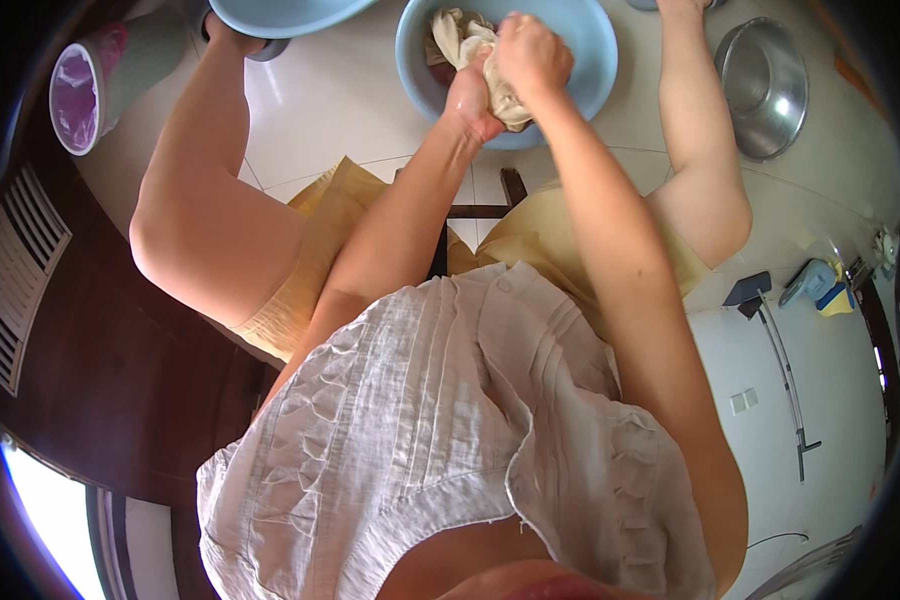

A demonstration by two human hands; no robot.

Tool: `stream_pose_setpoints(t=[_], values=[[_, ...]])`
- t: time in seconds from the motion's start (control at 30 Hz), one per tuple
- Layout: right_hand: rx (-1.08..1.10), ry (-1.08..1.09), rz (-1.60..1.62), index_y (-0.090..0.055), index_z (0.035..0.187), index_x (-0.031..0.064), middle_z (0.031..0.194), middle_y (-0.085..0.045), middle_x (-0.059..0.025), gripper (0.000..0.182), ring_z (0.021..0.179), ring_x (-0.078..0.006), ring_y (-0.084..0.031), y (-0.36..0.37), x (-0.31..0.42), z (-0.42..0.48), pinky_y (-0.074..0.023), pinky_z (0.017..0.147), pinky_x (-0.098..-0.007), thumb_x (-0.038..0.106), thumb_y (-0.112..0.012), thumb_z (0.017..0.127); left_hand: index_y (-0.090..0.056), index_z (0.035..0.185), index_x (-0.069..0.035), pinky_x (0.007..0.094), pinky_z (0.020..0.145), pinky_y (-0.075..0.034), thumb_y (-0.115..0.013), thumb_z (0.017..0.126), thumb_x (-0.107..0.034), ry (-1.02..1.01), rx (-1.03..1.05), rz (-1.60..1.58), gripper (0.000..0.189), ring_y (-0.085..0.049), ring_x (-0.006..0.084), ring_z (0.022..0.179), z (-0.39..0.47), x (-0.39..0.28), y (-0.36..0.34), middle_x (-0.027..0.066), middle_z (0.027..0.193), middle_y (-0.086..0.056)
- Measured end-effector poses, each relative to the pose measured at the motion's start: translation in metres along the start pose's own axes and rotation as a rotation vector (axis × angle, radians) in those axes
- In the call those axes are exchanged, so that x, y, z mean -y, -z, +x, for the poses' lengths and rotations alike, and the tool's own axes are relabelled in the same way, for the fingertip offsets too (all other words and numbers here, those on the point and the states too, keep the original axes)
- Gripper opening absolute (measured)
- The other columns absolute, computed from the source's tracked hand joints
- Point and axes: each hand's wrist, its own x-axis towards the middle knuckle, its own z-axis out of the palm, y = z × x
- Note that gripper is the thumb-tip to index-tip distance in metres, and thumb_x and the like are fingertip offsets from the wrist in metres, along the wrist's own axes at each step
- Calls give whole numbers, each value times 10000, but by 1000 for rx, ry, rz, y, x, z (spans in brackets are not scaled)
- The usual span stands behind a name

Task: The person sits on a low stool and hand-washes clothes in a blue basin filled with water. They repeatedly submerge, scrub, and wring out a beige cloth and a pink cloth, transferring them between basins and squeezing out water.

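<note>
In the head view, my left hand [474, 103] is wrapped around a cream cloth [504, 99], its palm turned partly upward. My right hand [534, 56] grips the same cloth from above, its fingers curled into a fist. Twisted and bunched, the cloth hangs over a light blue plastic basin [594, 71] on the floor between my feet. Part of the cloth spreads toward the far left of the basin. A darker reddish item [442, 73] shows below it there, mostly hidden by cloth and hands.
Another blue basin [292, 16] stands at the upper left, cut off by the frame. A metal basin [765, 90] sits beside my right leg. At far left is a bin with a purple liner [76, 97]. A long-handled cleaning tool [784, 360] and brushes [806, 283] are at right.
</note>
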Motion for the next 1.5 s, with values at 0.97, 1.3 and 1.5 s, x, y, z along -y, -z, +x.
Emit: stream_pose_setpoints(t=[0.97, 1.3, 1.5], values=[[97, -128, 20, -678, 846, 54, 895, -669, -181, 408, 833, -390, -634, 17, 28, -22, -493, 756, -469, 460, -665, 812, -551, 1241, -102, 405, 958, -492, -348, 1006, -509, -55, 63, -114, 512, -611, 239, 1070, 3, 9, 11, 86, 1185, -634], [-141, 344, -21, -642, 716, 69, 750, -632, -116, 232, 715, -311, -631, 0, 27, -93, -477, 610, -476, 278, -645, 816, -584, 1140, -128, 432, 894, -509, -326, 990, -489, -176, 588, -360, 469, -627, 262, 999, 40, 23, 80, 84, 1087, -651], [-151, -72, 39, -655, 784, 59, 824, -667, -168, 289, 784, -387, -635, -7, 2, -11, -479, 693, -509, 333, -593, 853, -564, 1173, -62, 419, 921, -504, -284, 1016, -335, -52, -86, -22, 421, -628, 269, 1027, 16, 4, 15, 107, 1137, -647]])
